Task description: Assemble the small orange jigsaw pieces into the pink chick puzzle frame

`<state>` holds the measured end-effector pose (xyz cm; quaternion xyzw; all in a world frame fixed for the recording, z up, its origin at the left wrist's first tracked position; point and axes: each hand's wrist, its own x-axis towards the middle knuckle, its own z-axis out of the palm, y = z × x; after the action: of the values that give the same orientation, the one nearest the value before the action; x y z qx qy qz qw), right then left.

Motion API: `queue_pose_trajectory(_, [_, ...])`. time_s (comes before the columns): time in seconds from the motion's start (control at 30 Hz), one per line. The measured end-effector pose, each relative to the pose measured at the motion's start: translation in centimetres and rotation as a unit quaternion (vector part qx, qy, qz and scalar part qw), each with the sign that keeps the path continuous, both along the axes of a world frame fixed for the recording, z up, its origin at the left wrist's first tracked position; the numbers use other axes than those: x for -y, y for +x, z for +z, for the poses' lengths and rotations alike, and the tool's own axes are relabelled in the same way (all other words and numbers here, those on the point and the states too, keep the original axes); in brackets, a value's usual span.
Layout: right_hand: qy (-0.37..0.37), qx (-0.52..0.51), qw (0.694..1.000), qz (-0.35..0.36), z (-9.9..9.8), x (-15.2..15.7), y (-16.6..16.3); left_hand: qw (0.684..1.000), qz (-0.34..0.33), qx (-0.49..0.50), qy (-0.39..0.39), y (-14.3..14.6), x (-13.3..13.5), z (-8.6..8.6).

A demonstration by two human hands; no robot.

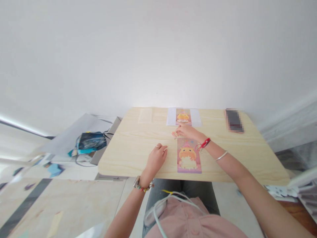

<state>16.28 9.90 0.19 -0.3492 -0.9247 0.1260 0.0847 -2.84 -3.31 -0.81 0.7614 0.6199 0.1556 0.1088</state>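
A pink jigsaw puzzle [182,162] with a yellow cartoon character lies near the table's front edge, its lower middle a pale gap. Just beyond it is a small pile of loose puzzle pieces [174,134]. My right hand [187,130] reaches over the pile with bent fingers, the fingertips down among the pieces; the small piece between them is hardly visible. Left of the puzzle, my left hand [156,158] rests on the tabletop, fingers loosely curved and apart, with nothing seen in them. At the back, a picture card [183,116] with the same character lies on white paper [171,117].
The light wooden table [128,145] stands against a white wall. A phone [234,120] lies at the back right, a translucent sheet [145,116] at the back left. Left of the table are a box [112,127] and a dark blue bag [92,141]. A white cable [158,218] crosses my lap.
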Motion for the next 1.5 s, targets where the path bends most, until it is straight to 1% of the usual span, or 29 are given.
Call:
queue_pose_trajectory(0.1, [0.015,0.052,0.998,0.028,0.1,-0.8,-0.3,1.000,-0.002,0.007,-0.005,0.1,0.0,-0.1])
queue_pose_trajectory(0.2, [0.026,0.073,0.996,0.043,0.3,-1.3,-0.6,1.000,-0.005,0.014,-0.004,0.2,-0.3,-0.2])
queue_pose_trajectory(0.4, [0.067,0.148,0.983,0.085,0.5,-1.9,-0.8,1.000,0.010,0.024,0.002,0.3,-1.6,0.0])
queue_pose_trajectory(0.53, [0.097,0.159,0.977,0.106,0.5,-1.8,-0.6,0.999,0.014,0.029,0.007,0.5,-2.4,0.1])
queue_pose_trajectory(0.7, [0.125,0.139,0.977,0.101,0.4,-1.2,-0.1,0.999,0.020,0.026,0.010,1.2,-3.2,-0.1])
queue_pose_trajectory(0.83, [0.125,0.110,0.983,0.083,0.2,-0.8,0.3,0.999,0.030,0.010,0.009,2.0,-3.9,0.0])
queue_pose_trajectory(0.93, [0.105,0.089,0.989,0.061,0.2,-0.8,0.4,0.999,0.037,0.003,0.012,2.3,-4.5,0.1])
queue_pose_trajectory(1.1, [0.066,0.039,0.996,0.043,0.5,-0.8,-0.9,0.998,0.063,-0.001,0.016,1.9,-5.2,0.1])
queue_pose_trajectory(1.37, [0.052,0.106,0.991,-0.069,0.7,0.5,-4.2,0.996,0.085,-0.010,0.007,0.9,-5.3,0.1])
queue_pose_trajectory(1.5, [0.052,0.110,0.990,-0.070,0.8,0.8,-4.7,0.997,0.082,0.005,0.006,0.7,-5.6,-0.3])
